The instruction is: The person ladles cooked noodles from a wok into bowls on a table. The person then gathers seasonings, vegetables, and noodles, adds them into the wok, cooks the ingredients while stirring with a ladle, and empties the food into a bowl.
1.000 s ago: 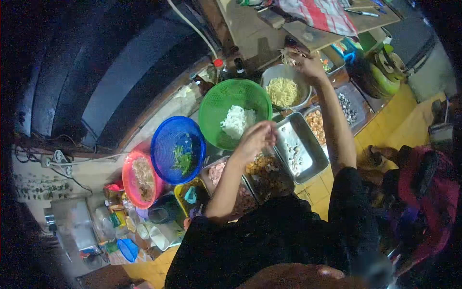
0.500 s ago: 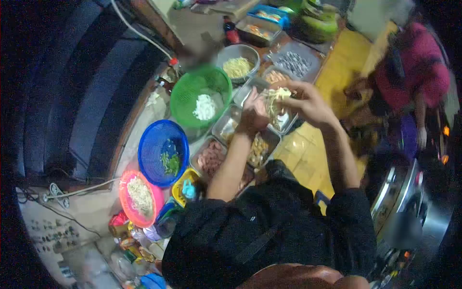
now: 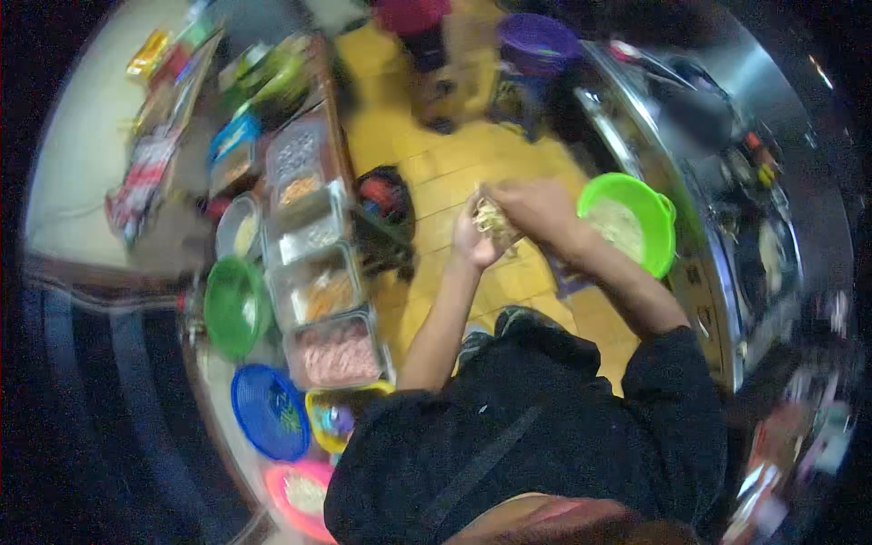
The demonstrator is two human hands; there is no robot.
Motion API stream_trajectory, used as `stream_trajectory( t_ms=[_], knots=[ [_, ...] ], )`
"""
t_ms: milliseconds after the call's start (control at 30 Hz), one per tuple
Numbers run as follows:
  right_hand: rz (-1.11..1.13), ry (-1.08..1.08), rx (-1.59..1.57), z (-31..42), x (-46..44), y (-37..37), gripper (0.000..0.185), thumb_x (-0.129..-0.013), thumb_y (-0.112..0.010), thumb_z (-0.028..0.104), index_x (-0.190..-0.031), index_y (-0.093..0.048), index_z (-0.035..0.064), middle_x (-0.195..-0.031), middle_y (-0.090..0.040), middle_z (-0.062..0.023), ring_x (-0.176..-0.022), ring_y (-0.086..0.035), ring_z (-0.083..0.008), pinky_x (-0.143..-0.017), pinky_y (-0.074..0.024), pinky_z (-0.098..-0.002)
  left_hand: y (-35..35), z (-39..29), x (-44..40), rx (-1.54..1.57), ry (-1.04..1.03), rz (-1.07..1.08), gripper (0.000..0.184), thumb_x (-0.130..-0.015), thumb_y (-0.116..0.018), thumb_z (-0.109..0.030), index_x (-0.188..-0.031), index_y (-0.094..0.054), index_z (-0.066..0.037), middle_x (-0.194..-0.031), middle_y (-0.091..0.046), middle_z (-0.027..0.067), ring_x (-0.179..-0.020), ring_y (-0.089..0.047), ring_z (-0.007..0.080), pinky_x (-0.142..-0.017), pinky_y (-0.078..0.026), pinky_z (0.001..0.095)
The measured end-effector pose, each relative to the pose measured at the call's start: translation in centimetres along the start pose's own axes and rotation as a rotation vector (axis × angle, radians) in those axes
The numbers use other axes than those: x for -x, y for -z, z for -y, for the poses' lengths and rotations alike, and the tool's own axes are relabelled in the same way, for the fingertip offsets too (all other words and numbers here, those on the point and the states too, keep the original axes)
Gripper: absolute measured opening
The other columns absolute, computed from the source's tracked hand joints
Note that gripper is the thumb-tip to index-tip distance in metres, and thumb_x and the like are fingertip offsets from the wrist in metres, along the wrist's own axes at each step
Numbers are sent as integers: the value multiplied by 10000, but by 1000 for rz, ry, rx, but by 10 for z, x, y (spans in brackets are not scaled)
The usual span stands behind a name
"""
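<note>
A loose bunch of pale yellow strips of food (image 3: pixel 490 221) sits between my two hands, over the yellow tiled floor. My left hand (image 3: pixel 474 243) is cupped under the bunch and grips it from the left. My right hand (image 3: pixel 529 209) reaches across from the right, its fingers closed over the top of the same strips; motion blur softens the fingertips. Some strips hang below the hands. A bright green basin (image 3: pixel 668 218), with pale contents inside, stands to the right behind my right forearm.
On the left are clear containers of minced pink meat (image 3: pixel 338 352) and other food, a green basket (image 3: pixel 213 309), a blue basket (image 3: pixel 241 409) and a pink basket (image 3: pixel 318 522). A steel stove counter (image 3: pixel 718 300) runs along the right. A purple basin (image 3: pixel 545 41) stands at the back.
My body and view have turned right, away from the food containers. Both hands have moved with the strips over the floor, and the green basin has come into view.
</note>
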State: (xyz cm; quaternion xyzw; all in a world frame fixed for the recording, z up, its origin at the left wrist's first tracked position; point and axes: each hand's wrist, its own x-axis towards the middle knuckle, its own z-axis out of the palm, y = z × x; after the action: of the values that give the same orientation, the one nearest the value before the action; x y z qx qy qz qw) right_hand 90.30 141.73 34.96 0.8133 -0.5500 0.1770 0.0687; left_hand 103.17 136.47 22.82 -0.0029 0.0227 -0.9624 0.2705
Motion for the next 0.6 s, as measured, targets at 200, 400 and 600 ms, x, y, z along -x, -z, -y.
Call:
stream_trajectory(
  t_ms=[200, 400, 600],
  knots=[
    [230, -491, 108, -79, 190, 57, 292, -772, -553, 93, -1061, -587, 114, -918, -639, -52, -741, -657, -230, -570, -527, -342, 23, 196, -94, -200, 299, -297, 399, -955, -405, -355, -1183, -542, -58, -1169, -598, 136, -1087, -568, 295, -971, -443, 457],
    [-282, -795, 6, -155, 407, 125, 449, -803, -515, 72, -1247, -519, 145, -1196, -574, -47, -826, -660, -266, -585, -536, -347, 45, 422, -199, -253, 516, -421, 352, -941, -450, -321, -1157, -552, -62, -1157, -602, 127, -1055, -579, 294, -959, -450, 460],
    [-388, -1215, 47, -208, 585, 211, 401, -805, -602, 83, -1199, -526, 82, -1306, -475, -175, -1077, -557, -364, -860, -488, -410, -13, 638, -378, -423, 713, -174, 530, -942, -402, -494, -1167, -531, -32, -1027, -606, 146, -955, -598, 296, -926, -467, 461]
  ],
)
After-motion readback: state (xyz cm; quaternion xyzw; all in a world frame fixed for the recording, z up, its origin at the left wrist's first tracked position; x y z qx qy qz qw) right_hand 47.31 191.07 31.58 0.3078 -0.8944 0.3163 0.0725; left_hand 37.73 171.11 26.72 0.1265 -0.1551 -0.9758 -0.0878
